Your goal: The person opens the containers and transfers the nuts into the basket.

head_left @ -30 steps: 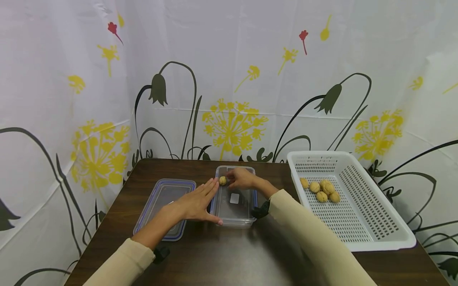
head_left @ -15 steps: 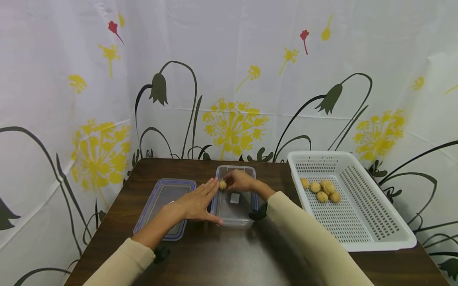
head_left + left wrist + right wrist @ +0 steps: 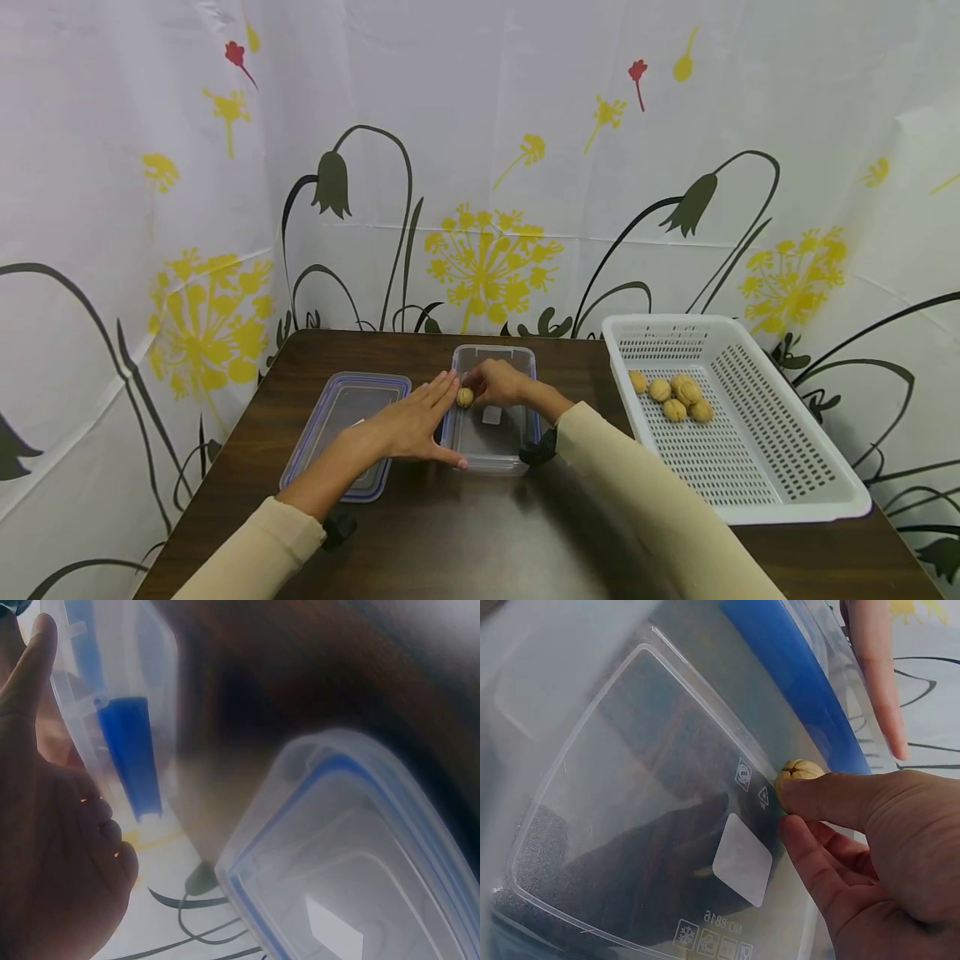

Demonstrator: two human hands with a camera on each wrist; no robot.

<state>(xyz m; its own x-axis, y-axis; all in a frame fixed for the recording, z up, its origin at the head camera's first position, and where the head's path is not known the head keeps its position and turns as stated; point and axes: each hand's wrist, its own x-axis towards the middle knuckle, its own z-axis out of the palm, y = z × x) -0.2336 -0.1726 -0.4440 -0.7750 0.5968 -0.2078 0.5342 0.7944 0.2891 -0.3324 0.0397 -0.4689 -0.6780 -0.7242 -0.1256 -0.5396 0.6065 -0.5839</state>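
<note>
A clear plastic container point(image 3: 495, 446) with blue side clips stands on the table in the head view. My left hand point(image 3: 414, 427) lies along its left side, fingers straight and thumb at the near corner. Inside the container, my right hand point(image 3: 501, 385) pinches a walnut point(image 3: 799, 771) between thumb and fingers, close to the left wall. In the right wrist view, the thumb covers part of the walnut, and a white label point(image 3: 742, 859) shows on the container's floor.
A second clear box point(image 3: 352, 862) with a blue-edged top sits left of the container, partly behind the left forearm. On the right stands a white perforated basket point(image 3: 757, 467) with several walnuts point(image 3: 675, 410). A flower-printed curtain point(image 3: 570, 183) hangs behind the table.
My right hand and the walnut have moved nearer to me along the container's left wall. The left hand has stayed in place.
</note>
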